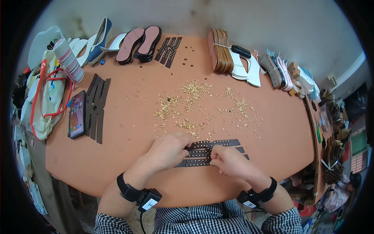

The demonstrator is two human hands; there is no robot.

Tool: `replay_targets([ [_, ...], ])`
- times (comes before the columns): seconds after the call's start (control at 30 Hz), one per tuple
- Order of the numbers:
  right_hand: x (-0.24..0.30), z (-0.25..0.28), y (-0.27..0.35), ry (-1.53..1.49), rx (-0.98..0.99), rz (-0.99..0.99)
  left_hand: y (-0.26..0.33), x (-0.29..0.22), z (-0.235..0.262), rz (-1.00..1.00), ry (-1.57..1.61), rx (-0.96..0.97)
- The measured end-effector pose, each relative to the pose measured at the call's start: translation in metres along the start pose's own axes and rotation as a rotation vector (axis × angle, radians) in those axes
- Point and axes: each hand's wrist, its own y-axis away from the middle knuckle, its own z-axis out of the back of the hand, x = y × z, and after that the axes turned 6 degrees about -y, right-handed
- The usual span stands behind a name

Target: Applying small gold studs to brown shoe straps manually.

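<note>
Near the table's front edge lies a dark brown strap piece, cut into several strips and dotted with rows of small metal studs. My left hand is closed on its left part, with fingers curled at the upper strips. At its middle, where the strips join, my right hand pinches the piece with thumb and fingers together. Whether a stud sits between those fingertips is hidden. Just beyond both hands, loose gold studs are scattered in heaps across the table.
Left are a phone, plain dark strap pieces and a cloth bag. Along the back stand pink-topped soles, a blue shoe, another studded strap piece and a tied brown sole bundle. More bundles sit right.
</note>
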Motion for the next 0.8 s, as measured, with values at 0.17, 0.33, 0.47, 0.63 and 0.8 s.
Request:
replay_targets([
  [0.17,-0.014,0.013,0.02,-0.507,-0.189,-0.171,-0.002,-0.001,0.002,0.02,0.017,0.028],
  [0.33,-0.064,0.03,0.026,-0.382,-0.535,-0.038,-0.003,-0.003,0.002,0.011,0.043,0.024],
  [0.47,-0.079,0.032,0.021,-0.093,-0.577,0.004,-0.007,-0.004,-0.003,0.038,0.136,-0.062],
  [0.63,-0.076,0.027,0.014,0.109,-0.597,0.146,-0.009,-0.014,-0.005,0.037,-0.108,-0.057],
  [0.8,-0.077,0.026,0.01,0.055,-0.554,0.102,-0.013,-0.025,-0.008,0.129,-0.216,-0.03],
])
